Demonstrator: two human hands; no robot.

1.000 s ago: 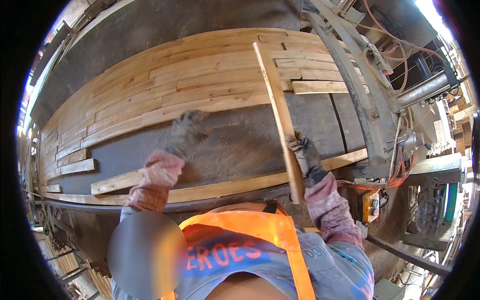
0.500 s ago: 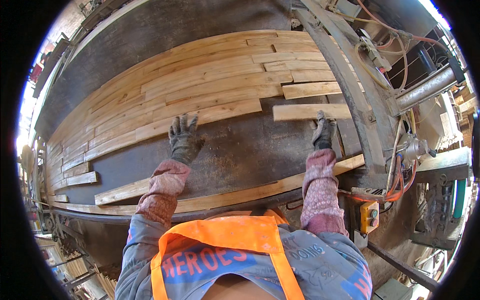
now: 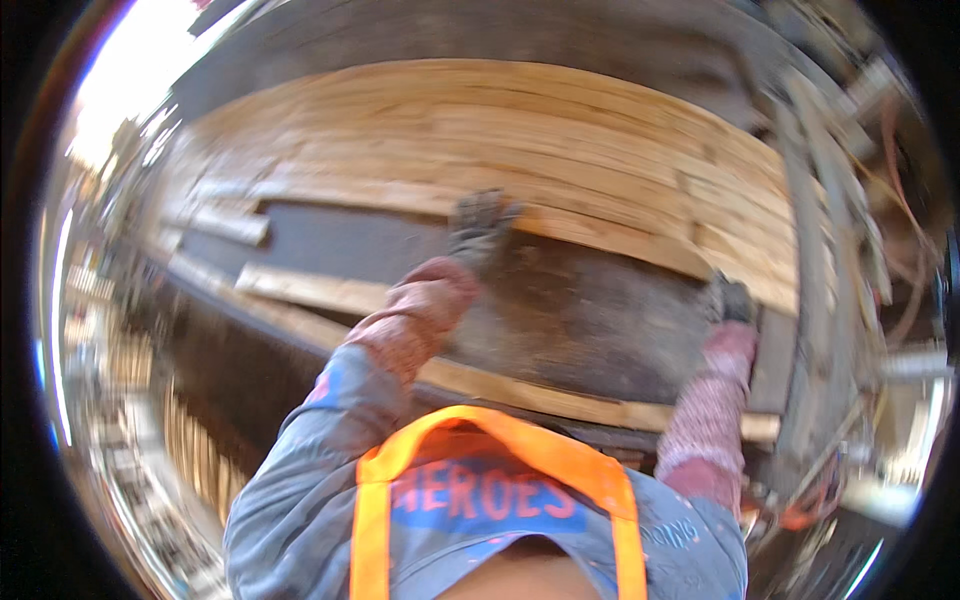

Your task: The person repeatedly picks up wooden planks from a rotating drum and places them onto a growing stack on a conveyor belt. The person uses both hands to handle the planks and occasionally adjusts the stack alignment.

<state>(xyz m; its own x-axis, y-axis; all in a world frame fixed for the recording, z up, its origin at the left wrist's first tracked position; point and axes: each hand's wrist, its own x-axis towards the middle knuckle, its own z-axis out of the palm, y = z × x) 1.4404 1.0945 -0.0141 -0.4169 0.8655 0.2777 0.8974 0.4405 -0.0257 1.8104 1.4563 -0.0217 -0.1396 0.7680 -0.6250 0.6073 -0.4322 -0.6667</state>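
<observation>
**A:** Pale timber everywhere. I'm looking at a broad bed of wooden boards (image 3: pixel 480 130) laid side by side, curving across the top of the view from nine o'clock round to three. The whole picture is smeared with blur, so fine detail is poor.

**B:** Where have you got the hands?

**A:** My left hand (image 3: pixel 480 228), gloved, sits just above centre, fingers spread flat and pressing on the near edge of the nearest board (image 3: pixel 600 232). It's an open palm, not wrapped round anything. My right hand (image 3: pixel 730 300), also gloved, is out at three o'clock, against the right-hand end of that same near edge. It's too blurred there: I can't tell whether the fingers are curled on the wood or simply resting.

**B:** And below the hands?

**A:** A dark worn table surface (image 3: pixel 590 320) between the two hands, bare of planks. Nearer me, a long strip of wood (image 3: pixel 520 392) runs along the table's front edge from eight o'clock toward four. Toward nine o'clock, a short loose plank (image 3: pixel 232 225) lies apart.
</observation>
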